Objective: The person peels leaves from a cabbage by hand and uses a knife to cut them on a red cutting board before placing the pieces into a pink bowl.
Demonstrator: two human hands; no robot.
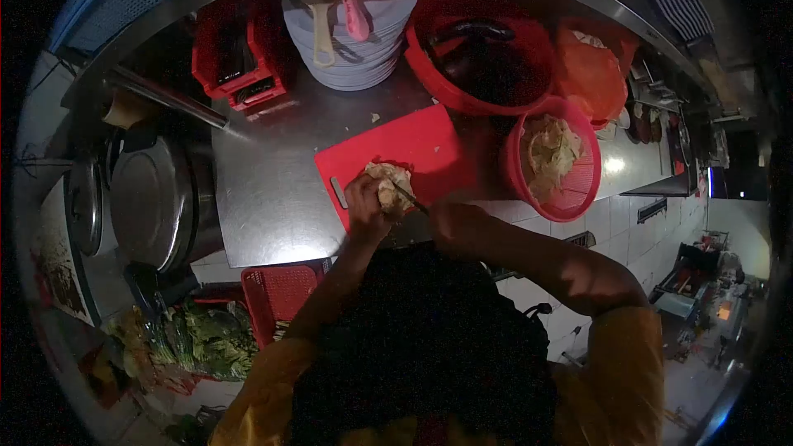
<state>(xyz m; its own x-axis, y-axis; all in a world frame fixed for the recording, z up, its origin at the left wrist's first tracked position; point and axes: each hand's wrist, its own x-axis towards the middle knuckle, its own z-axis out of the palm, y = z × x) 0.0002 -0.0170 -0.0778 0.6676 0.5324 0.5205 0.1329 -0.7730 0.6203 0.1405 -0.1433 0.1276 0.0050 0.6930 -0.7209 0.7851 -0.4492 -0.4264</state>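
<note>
A red cutting board (425,149) lies on the steel counter. On its near left part rests a pale, lumpy piece of food (388,173). My left hand (365,202) has its fingers wrapped round the food's left side. My right hand (446,227), at the board's near edge, is closed on the handle of a knife (409,196), whose blade points up and left against the food. The handle is mostly hidden in my fingers. Small crumbs lie about the board.
A pink basket (591,169) of pale leafy pieces stands right of the board. Behind are stacked plates (355,74), a red basin (462,99) and red bins (202,66). Large lidded pots (149,198) stand left; leafy greens (211,339) lie below a red basket (277,289).
</note>
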